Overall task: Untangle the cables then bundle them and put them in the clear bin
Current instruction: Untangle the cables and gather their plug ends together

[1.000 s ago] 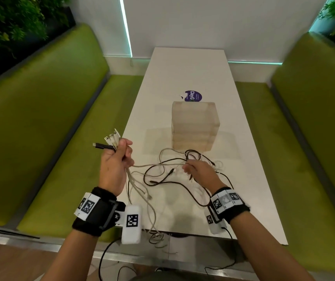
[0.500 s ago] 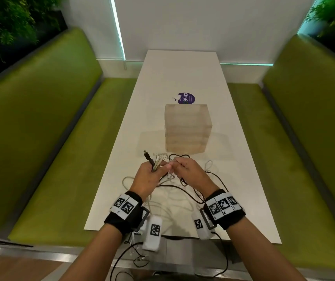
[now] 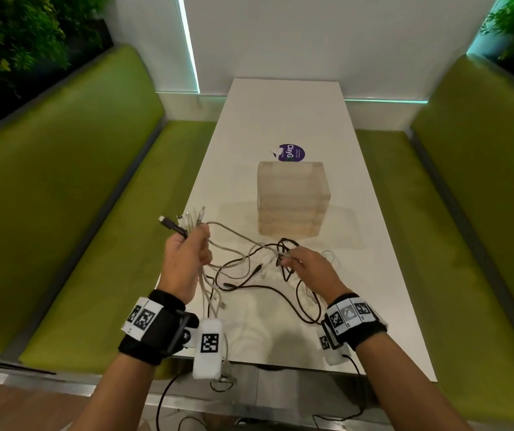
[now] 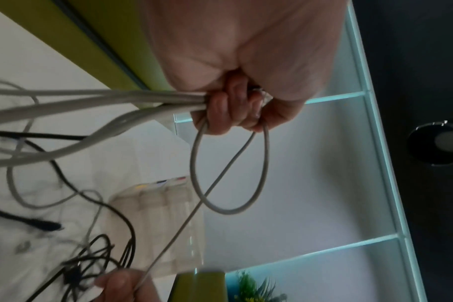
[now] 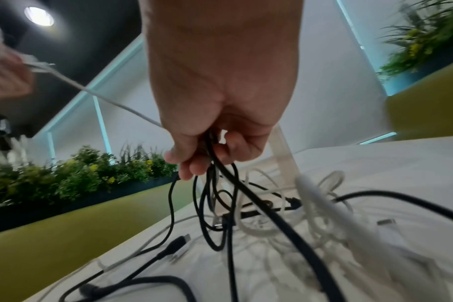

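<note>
A tangle of black and white cables [image 3: 249, 269] lies on the near part of the white table [image 3: 373, 275]. My left hand [image 3: 187, 253] is raised at the table's left edge and grips a bunch of cable ends [image 3: 187, 220], white plugs and one black plug sticking out above the fist; the left wrist view shows its fingers [image 4: 228, 110] curled round several grey cables [image 4: 91, 106]. My right hand [image 3: 305, 265] pinches black cable loops [image 5: 215, 204] and a white strand just above the table. The clear bin [image 3: 291, 200] stands upright behind the tangle.
A purple round sticker [image 3: 291, 152] lies behind the bin. Green benches [image 3: 78, 197] run along both sides of the table, with plants behind them. Some cable ends hang over the table's near edge [image 3: 224, 368].
My hands were together half a second ago; now the left hand has pulled up and to the left with its cable ends, drawing strands out of the tangle. The right hand stays on the tangle.
</note>
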